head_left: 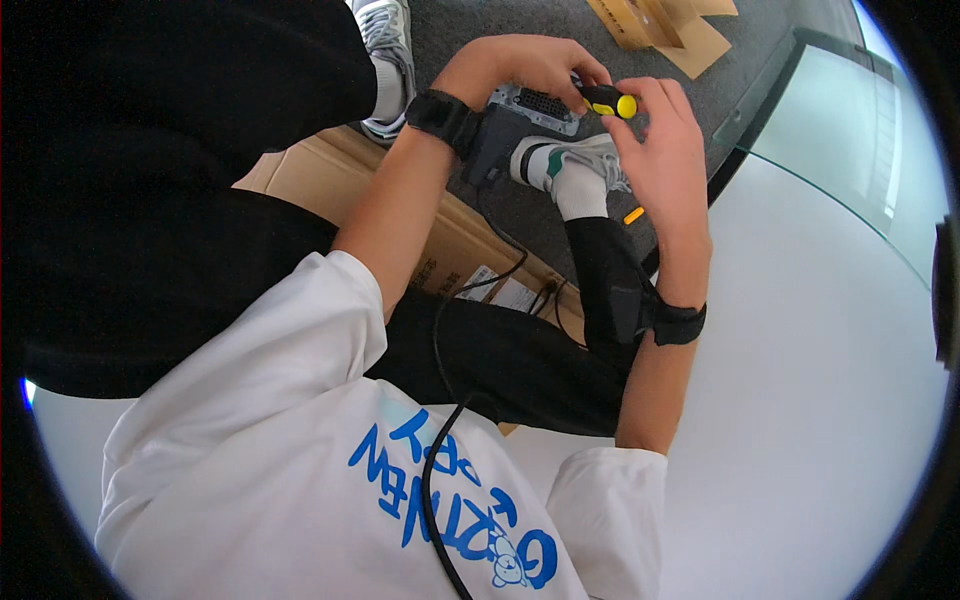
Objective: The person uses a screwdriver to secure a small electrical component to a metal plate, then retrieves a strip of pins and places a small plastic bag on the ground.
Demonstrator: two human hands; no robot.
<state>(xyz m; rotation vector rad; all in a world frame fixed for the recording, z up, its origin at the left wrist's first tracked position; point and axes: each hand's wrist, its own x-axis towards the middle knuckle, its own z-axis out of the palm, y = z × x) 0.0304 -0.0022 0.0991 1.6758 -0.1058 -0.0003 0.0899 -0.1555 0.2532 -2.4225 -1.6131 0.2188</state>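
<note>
A short black-and-yellow tool handle (604, 98), shaped like a screwdriver's, is held up between my two hands. My left hand (535, 68) is closed, its thumb and fingers pinching the black end. From the other side, my right hand (662, 140) grips it near the round yellow cap with thumb and bent fingers. Any shaft or tip is hidden by my left fingers. Just below my left hand, on the floor, lies a grey metal housing (563, 122) with a dark grid of holes. A small orange-yellow stick (633, 215) rests on the carpet beside my right wrist.
A brown cardboard box (330, 175) stands by my legs, with black cables (520, 262) running over it. My shoe (597, 155) is close to the housing. Open cardboard (690, 45) lies at the far right, and a white panel with glass (810, 290) rises on the right.
</note>
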